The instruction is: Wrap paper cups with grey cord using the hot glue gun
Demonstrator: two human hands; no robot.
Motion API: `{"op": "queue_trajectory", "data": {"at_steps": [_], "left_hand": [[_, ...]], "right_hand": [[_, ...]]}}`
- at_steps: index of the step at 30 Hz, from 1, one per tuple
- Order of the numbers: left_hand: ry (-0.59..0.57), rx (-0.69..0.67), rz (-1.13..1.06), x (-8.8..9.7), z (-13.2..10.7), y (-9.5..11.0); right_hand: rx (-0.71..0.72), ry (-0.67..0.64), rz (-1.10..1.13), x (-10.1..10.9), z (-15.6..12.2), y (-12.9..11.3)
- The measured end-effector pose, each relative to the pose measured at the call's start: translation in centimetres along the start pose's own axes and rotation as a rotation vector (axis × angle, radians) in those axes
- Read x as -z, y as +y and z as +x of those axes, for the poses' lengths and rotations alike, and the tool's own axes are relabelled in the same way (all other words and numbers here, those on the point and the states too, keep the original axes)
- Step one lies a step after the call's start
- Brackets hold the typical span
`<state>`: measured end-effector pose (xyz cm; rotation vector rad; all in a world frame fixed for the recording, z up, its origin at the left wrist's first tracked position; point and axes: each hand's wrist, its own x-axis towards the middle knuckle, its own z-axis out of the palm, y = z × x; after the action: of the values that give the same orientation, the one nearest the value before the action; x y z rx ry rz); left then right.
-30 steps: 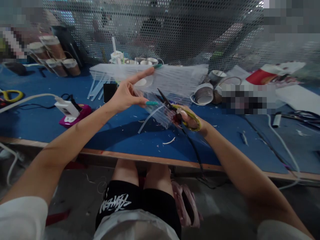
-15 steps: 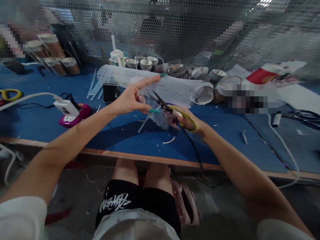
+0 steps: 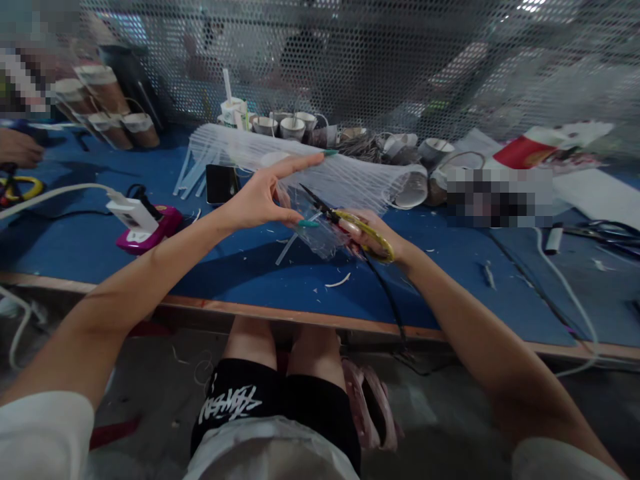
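Observation:
My right hand (image 3: 373, 230) grips a pair of yellow-handled scissors (image 3: 363, 233), their dark blades pointing up and left. Crumpled clear plastic film (image 3: 320, 240) lies below the blades, between my two hands. My left hand (image 3: 267, 197) has its index finger stretched over a long bundle of translucent plastic strips or tubes (image 3: 345, 177). Its thumb is stretched out lower down by the film, apart from the index finger. The other left fingers are curled and partly hidden; whether they touch the film is unclear. A loose clear strip (image 3: 290, 248) lies under the left thumb.
Behind the bundle stand several small cups (image 3: 293, 128) and a drink cup with a straw (image 3: 233, 113). A black phone (image 3: 221, 185) and a purple power strip (image 3: 150, 230) lie to the left. A co-worker's hand (image 3: 20, 148) is at the far left, near other yellow-handled scissors (image 3: 23, 190).
The scissors have shifted slightly left and turned flatter in my right hand. My left hand has barely moved. A co-worker's hand has come into view at the far left.

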<state>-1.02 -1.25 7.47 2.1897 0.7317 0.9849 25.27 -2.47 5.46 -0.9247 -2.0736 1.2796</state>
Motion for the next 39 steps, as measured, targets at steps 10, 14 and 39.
{"op": "queue_trajectory", "data": {"at_steps": [10,14,39], "left_hand": [[-0.031,0.042,-0.088,-0.5,0.1,0.3],[-0.039,0.058,-0.101,-0.5,0.1,0.3],[-0.030,0.035,-0.100,-1.2,-0.1,0.4]], "right_hand": [[0.098,-0.039,-0.044,-0.4,0.1,-0.1],[0.073,-0.044,-0.054,-0.4,0.1,0.1],[0.100,0.022,-0.201,-0.5,0.1,-0.6]]}}
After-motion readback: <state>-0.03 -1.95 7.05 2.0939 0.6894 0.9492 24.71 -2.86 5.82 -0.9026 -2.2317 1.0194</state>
